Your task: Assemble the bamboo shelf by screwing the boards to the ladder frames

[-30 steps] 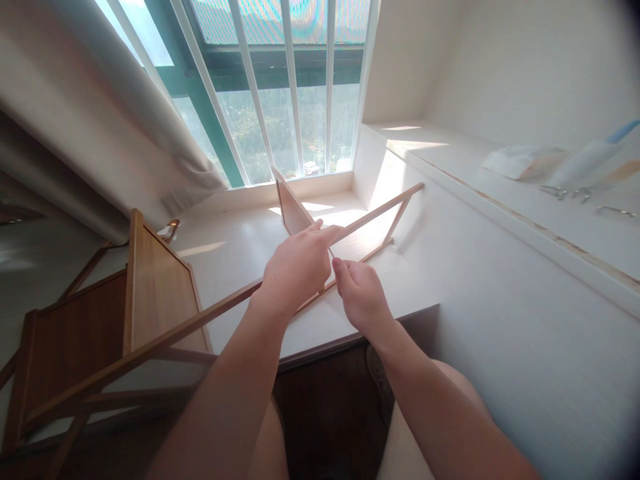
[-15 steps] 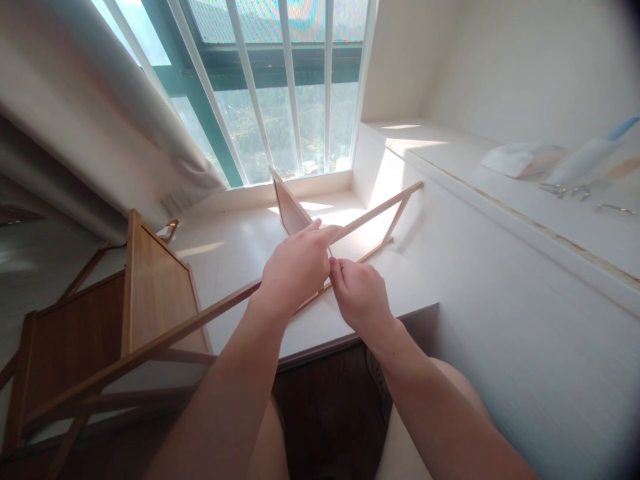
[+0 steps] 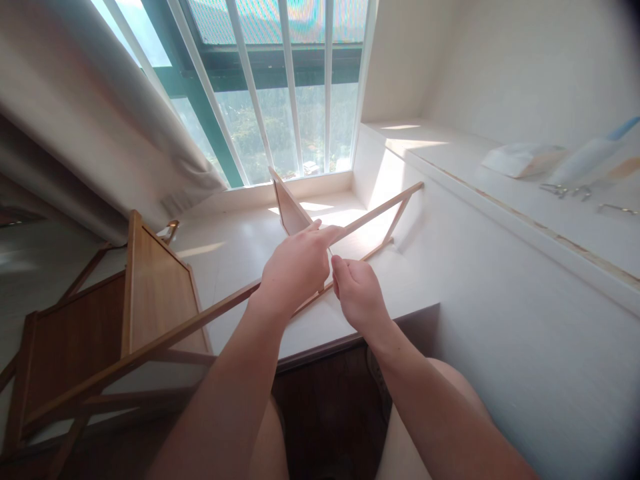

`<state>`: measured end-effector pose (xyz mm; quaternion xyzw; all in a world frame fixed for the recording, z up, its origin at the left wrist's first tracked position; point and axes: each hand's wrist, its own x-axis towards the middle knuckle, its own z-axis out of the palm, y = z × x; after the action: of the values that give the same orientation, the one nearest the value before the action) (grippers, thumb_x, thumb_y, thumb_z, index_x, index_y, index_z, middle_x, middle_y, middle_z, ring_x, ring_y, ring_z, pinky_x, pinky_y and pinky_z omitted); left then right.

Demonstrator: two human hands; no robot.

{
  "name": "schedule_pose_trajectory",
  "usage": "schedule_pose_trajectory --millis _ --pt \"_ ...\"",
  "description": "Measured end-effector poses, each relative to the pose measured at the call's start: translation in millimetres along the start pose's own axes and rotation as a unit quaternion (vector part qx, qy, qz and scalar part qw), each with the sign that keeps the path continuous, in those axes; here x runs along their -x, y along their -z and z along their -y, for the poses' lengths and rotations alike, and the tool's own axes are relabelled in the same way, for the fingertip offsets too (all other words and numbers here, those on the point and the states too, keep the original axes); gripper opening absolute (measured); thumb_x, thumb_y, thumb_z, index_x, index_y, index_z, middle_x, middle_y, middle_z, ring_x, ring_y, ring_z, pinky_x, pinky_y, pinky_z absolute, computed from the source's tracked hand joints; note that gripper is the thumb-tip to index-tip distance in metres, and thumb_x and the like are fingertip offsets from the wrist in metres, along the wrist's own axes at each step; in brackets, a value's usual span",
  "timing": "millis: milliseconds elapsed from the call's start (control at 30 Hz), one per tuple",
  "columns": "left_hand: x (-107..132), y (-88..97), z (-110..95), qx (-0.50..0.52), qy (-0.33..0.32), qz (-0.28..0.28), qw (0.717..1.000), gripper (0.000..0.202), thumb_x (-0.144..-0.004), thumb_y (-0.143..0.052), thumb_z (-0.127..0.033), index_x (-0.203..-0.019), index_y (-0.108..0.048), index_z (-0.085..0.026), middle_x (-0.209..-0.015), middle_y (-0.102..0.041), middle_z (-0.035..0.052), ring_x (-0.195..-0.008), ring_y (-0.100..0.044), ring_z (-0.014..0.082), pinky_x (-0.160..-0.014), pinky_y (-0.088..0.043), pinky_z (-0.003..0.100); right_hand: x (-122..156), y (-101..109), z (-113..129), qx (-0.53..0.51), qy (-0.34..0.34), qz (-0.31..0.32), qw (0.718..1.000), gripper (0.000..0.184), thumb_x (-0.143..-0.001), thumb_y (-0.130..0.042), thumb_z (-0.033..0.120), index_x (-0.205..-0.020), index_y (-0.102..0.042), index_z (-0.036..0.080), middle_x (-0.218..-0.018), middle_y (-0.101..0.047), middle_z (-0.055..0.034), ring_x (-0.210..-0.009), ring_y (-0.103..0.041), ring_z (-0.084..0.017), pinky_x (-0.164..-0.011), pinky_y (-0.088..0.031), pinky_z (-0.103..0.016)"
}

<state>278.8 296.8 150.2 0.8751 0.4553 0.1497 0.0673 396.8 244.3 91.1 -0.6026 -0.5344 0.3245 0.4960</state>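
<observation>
Head view: from where I stand, the work centres on the long wooden rail, which slants above the white ledge. The left hand is clasped over the rail, forefinger laid along it; the fingertips beneath are hidden, so how firmly they press cannot be told. The right hand, just beside it, is curled into a fist, thumb and forefinger pinching a thin shaft whose other end disappears by the left hand.

Recommended handling: brace the rail close to the point of contact. Hold the shaft straight and apply small, even force from the right wrist. Do not let the rail roll. Caution: a tilted shaft would probably slip towards the left fingers.

Surroundings: a light wooden panel and a dark wooden panel stand near the rail's lower end; avoid jarring them. Beyond the ledge is the barred window. On the right-hand shelf, small metal parts lie near a pale bag.
</observation>
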Motion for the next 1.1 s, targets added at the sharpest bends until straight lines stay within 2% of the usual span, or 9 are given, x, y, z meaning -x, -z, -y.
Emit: schedule_pose_trajectory --millis 167,367,633,700,800,867,933,1100 --pt "0.2 0.0 -0.4 -0.001 0.006 -0.001 1.0 0.047 -0.098 -0.041 -0.015 -0.136 -0.057 -0.036 -0.149 -0.055 0.0056 -0.109 -0.071 0.0245 -0.093 -0.055 0.039 0.5 -10.9 -4.8 -0.197 -0.088 -0.006 0.976 0.051 -0.096 -0.047 0.047 -0.052 -0.042 0.022 -0.04 -0.037 0.0051 -0.039 -0.032 -0.01 -0.041 -0.023 -0.027" --pt "-0.3 0.1 -1.1 -0.002 0.007 -0.001 1.0 0.048 -0.097 -0.041 -0.014 -0.136 -0.057 -0.037 -0.15 -0.055 0.0048 -0.105 -0.072 0.024 -0.091 -0.056 0.038 3.4 -17.7 3.6 -0.396 -0.135 0.003 0.908 0.045 -0.091 -0.056 0.039 -0.057 -0.031 0.023 -0.044 -0.025 0.0096 -0.038 -0.021 -0.007 -0.038 -0.015 -0.023" --pt "-0.7 -0.4 -1.6 -0.014 0.004 -0.011 1.0 0.045 -0.096 -0.041 -0.016 -0.132 -0.059 -0.037 -0.149 -0.055 0.005 -0.091 -0.074 0.0245 -0.078 -0.057 0.037 4.9 -15.4 11.0 -0.53 -0.19 0.066 0.824 0.042 -0.093 -0.049 0.034 -0.059 -0.027 0.023 -0.041 -0.021 0.0097 -0.037 -0.018 -0.008 -0.039 -0.012 -0.023" --pt "-0.4 -0.5 -1.6 -0.012 0.006 -0.009 1.0 0.046 -0.097 -0.04 -0.015 -0.133 -0.059 -0.037 -0.149 -0.055 0.0049 -0.092 -0.074 0.0244 -0.079 -0.057 0.038 5.3 -16.4 9.6 -0.507 -0.18 0.055 0.841 0.042 -0.093 -0.049 0.036 -0.059 -0.028 0.023 -0.041 -0.022 0.01 -0.038 -0.017 -0.007 -0.039 -0.012 -0.023" --pt "0.2 -1.0 -0.7 0.0 0.007 -0.008 1.0 0.047 -0.096 -0.041 -0.015 -0.134 -0.058 -0.038 -0.149 -0.056 0.0049 -0.102 -0.073 0.0255 -0.087 -0.056 0.039 5.7 -18.6 4.6 -0.388 -0.134 0.005 0.912 0.045 -0.093 -0.053 0.04 -0.057 -0.031 0.023 -0.042 -0.026 0.0093 -0.039 -0.021 -0.007 -0.039 -0.015 -0.024" --pt "0.7 -1.3 0.1 0.006 0.006 -0.009 1.0 0.047 -0.096 -0.042 -0.015 -0.134 -0.058 -0.038 -0.149 -0.056 0.005 -0.107 -0.072 0.0262 -0.089 -0.056 0.039 5.4 -19.2 0.8 -0.319 -0.112 -0.009 0.941 0.047 -0.093 -0.053 0.043 -0.056 -0.033 0.023 -0.042 -0.03 0.0082 -0.039 -0.025 -0.007 -0.039 -0.017 -0.024" --pt "0.9 -1.7 1.0 0.007 0.004 -0.011 1.0 0.047 -0.097 -0.041 -0.016 -0.134 -0.058 -0.038 -0.149 -0.056 0.0052 -0.107 -0.072 0.0268 -0.088 -0.056 0.04 4.6 -18.9 -1.9 -0.293 -0.104 -0.006 0.95 0.047 -0.094 -0.051 0.044 -0.055 -0.035 0.023 -0.041 -0.032 0.0076 -0.038 -0.027 -0.008 -0.039 -0.019 -0.025" --pt "1.0 -2.7 1.5 0.007 -0.004 -0.021 1.0 0.048 -0.096 -0.041 -0.013 -0.133 -0.058 -0.038 -0.145 -0.059 0.0033 -0.111 -0.071 0.026 -0.092 -0.056 0.039 3.0 -17.1 -3.1 -0.297 -0.104 -0.007 0.949 0.047 -0.094 -0.051 0.043 -0.054 -0.036 0.023 -0.04 -0.032 0.0078 -0.037 -0.025 -0.008 -0.038 -0.018 -0.024"
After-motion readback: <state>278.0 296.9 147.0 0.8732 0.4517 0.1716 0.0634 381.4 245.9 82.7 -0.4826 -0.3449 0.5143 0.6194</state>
